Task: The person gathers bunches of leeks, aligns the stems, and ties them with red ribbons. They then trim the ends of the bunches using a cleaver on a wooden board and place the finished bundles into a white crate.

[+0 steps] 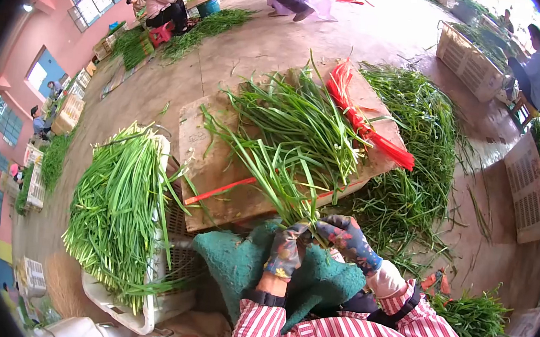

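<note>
My left hand (287,251), in a dark flowered glove, is closed round the lower end of a small bunch of garlic chives (290,199). The leaves of this bunch reach up and away over the low wooden board (219,193). My right hand (349,241), gloved alike, has its fingers closed at the stalk ends beside the left. More loose chives (301,116) are heaped on the board. A bundle of red strips (368,129) rests on the right of the board, and a single red strip (221,190) lies near its front left.
A white crate (149,300) piled with chives (119,212) stands at my left. A large heap of greens (408,149) covers the floor right of the board. A green cloth (225,262) covers my lap. Several people work farther off, among them a seated person (534,74) at right.
</note>
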{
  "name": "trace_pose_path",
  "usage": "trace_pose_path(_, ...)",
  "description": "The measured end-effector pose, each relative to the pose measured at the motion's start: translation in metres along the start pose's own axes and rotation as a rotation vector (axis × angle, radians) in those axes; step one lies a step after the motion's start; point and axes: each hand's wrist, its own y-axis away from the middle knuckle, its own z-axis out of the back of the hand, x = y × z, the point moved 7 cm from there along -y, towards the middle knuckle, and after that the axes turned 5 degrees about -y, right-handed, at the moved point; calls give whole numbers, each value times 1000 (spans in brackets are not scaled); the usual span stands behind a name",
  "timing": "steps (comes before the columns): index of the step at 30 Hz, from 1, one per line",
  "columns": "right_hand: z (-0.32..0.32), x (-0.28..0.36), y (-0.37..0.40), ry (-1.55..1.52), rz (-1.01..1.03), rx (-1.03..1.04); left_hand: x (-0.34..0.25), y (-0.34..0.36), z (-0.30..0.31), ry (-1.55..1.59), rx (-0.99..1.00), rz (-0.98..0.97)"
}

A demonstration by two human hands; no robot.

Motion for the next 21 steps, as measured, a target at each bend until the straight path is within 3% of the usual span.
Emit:
trace_pose_path(2,5,5,-4,-33,31,-97,11,-4,28,-238,-86,-68)
trace_pose_path(4,7,18,-6,0,-9,-77,11,-1,31,-263,-141,-37)
trace_pose_path(6,-7,23,-10,88,16,-38,2,11,9,-77,-164,90)
trace_pose_path(7,-15,25,-13,132,30,-17,-7,10,2,-141,-204,50)
trace_pose_path(9,-18,0,-23,-172,71,90,-16,8,-7,-263,-291,-32)
trace_pose_path(12,-12,-7,-25,-416,158,19,-12,4,-7,-81,-177,-99)
trace_pose_path(13,-12,-2,-22,-466,167,-21,-9,5,-4,-318,-231,-36)
trace_pose_path(15,-1,-7,-21,-187,167,-36,15,-6,12,-20,-292,-46)
trace_pose_path(17,-9,0,-7,-562,411,50,33,-12,29,179,-253,-45)
trace_pose_path(20,-4,0,-3,500,658,-184,39,-9,39,321,-38,-55)
trace_pose_path(21,-14,32,9,606,689,-255,38,-8,37,358,46,-74)
